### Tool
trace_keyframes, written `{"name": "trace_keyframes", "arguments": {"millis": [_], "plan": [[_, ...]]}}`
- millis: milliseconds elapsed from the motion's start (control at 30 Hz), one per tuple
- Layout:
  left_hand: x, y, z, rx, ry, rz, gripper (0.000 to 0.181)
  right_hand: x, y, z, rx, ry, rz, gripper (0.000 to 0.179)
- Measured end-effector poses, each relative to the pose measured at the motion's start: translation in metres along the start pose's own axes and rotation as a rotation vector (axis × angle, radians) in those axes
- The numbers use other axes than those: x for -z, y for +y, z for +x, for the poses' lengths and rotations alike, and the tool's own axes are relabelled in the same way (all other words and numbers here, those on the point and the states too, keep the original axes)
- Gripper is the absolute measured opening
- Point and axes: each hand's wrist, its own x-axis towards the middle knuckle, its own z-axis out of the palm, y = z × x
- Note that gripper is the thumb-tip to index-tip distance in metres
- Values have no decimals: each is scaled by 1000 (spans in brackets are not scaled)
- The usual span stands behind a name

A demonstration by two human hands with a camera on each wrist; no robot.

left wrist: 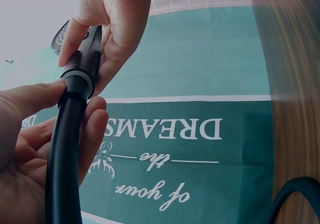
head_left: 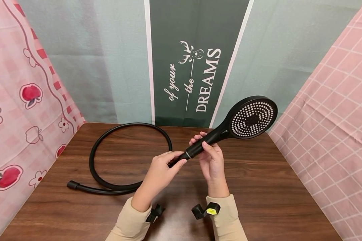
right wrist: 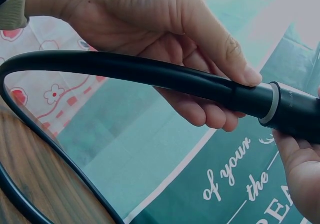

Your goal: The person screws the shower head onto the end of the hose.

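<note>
A black shower head with a round face of white nozzles is held above the table, tilted up to the right. My right hand grips its handle, thumb on the near side. Against the handle's lower end sits the connector of a black shower hose, pinched between thumb and fingers of my left hand. A pale ring shows at the joint between connector and handle. In the left wrist view the hose runs down across the left palm. How far the joint is screwed together cannot be seen.
The hose loops over the brown wooden table, and its free end lies at the left. Behind the table hangs a green cloth with white lettering; pink patterned cloths hang at both sides.
</note>
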Motion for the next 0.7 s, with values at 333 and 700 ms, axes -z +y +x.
{"name": "trace_keyframes", "arguments": {"millis": [333,700], "plan": [[-1,-1,0,-14,11,13,21,0,0,0,0,-1,2,29],[-3,-1,0,-24,35,36,20,0,0,0,-3,0,-1,29]]}}
